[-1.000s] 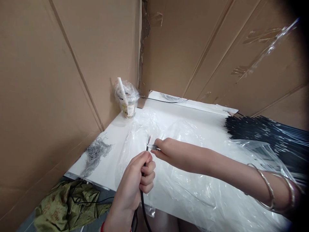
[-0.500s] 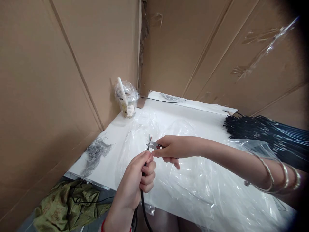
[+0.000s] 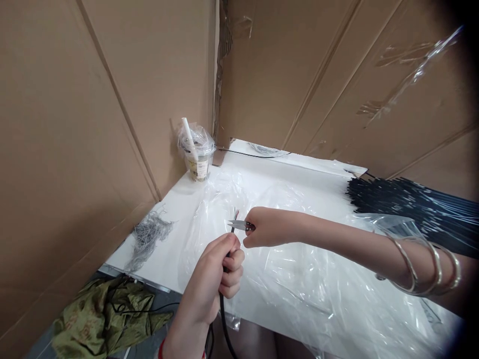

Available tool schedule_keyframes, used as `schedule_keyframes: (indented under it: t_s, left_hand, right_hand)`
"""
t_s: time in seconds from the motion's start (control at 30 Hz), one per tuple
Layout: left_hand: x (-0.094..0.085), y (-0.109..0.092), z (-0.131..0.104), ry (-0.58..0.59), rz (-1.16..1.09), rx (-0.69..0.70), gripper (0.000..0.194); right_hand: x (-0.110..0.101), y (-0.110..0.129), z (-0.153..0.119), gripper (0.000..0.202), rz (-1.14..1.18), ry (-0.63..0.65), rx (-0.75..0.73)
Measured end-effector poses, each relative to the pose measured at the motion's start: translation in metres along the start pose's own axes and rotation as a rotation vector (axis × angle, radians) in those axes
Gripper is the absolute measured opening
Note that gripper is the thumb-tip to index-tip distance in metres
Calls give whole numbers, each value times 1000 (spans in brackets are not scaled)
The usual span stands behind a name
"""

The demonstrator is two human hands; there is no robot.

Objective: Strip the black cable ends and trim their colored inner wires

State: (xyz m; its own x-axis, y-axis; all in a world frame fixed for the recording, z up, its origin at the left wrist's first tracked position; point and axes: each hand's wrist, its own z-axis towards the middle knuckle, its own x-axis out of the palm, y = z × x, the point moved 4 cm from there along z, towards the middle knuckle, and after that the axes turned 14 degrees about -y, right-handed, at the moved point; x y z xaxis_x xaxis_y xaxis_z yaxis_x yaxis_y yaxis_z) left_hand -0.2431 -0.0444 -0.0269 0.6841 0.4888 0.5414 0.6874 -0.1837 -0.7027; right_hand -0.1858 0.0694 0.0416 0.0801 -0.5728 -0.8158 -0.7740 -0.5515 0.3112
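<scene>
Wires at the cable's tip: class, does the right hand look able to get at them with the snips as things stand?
Probably yes: the right hand holds the snips at the cable, just below the wires, which stand free above the left hand; nothing seems to block the way.

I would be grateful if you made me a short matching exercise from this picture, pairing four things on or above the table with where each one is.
Things:
1. Metal snips
2. Black cable
3. Drink cup
4. Grey strands

Places:
A. Near where the cardboard walls meet
B. Gripped in the left hand
C. Heaped along the left side of the white table
D. Held in the right hand

Pairs: 1-D, 2-B, 3-A, 4-C
</scene>
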Motion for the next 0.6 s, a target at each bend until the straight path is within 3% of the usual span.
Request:
schedule_keyframes:
  t_s: [0.13, 0.23, 0.43, 0.6]
  left_hand:
    - [1, -1, -1, -3, 7, 11, 39]
    - [1, -1, -1, -6, 13, 12, 38]
    - [1, -2, -1, -14, 27, 18, 37]
    - [0, -1, 0, -16, 24, 11, 35]
  right_hand:
    - [2, -2, 1, 18, -41, -92, 3]
    - [4, -4, 1, 20, -46, -137, 23]
    - [7, -3, 1, 8, -59, -138, 41]
    - [7, -3, 1, 9, -66, -140, 40]
